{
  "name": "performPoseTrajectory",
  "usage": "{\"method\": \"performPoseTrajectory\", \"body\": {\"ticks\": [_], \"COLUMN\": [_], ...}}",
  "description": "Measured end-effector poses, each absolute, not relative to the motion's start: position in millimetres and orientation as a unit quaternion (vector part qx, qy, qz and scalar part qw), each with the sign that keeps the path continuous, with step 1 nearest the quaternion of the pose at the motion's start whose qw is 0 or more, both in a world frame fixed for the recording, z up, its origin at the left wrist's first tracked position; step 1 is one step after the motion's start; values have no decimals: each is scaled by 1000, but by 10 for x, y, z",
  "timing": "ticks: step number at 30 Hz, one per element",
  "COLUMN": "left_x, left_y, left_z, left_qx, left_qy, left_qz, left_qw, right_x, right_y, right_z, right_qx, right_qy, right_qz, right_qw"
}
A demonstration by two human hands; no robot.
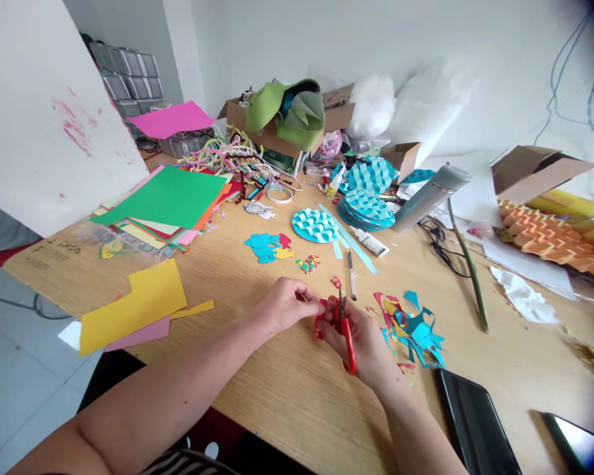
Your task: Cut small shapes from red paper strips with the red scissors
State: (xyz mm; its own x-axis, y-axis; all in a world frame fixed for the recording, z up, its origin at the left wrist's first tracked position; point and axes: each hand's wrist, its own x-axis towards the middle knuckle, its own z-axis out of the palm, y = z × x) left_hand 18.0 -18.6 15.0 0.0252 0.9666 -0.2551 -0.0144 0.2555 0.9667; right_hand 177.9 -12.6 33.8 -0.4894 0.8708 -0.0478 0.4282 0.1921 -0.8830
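My left hand (286, 305) pinches a small piece of red paper (321, 324) near the front middle of the wooden table (287, 396). My right hand (363, 349) grips red-handled scissors (346, 336), their blades pointing up into the red paper. The two hands touch around the paper. Just right of them lies a heap of blue, red and yellow paper scraps (413, 330). A black pen (351, 284) lies just beyond the hands.
A stack of coloured paper sheets (171, 201) with a green one on top lies at the left, yellow sheets (133, 307) nearer. Blue paper fish (267, 246), blue wavy discs (366, 204), a glue tube (371, 242), a grey bottle (428, 198), cardboard boxes and two dark tablets (475, 429) surround.
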Motion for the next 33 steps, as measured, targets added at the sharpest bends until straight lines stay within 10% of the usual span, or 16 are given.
{"method": "performPoseTrajectory", "body": {"ticks": [26,33], "left_x": [95,45], "left_y": [-147,-94], "left_z": [242,216], "left_qx": [345,203], "left_qy": [509,435], "left_qz": [473,583], "left_qw": [631,656], "right_x": [1829,1821], "right_y": [-155,-152], "right_z": [382,338], "right_qx": [-498,-506], "right_qy": [-654,-664], "right_qz": [441,515], "right_qw": [361,192]}}
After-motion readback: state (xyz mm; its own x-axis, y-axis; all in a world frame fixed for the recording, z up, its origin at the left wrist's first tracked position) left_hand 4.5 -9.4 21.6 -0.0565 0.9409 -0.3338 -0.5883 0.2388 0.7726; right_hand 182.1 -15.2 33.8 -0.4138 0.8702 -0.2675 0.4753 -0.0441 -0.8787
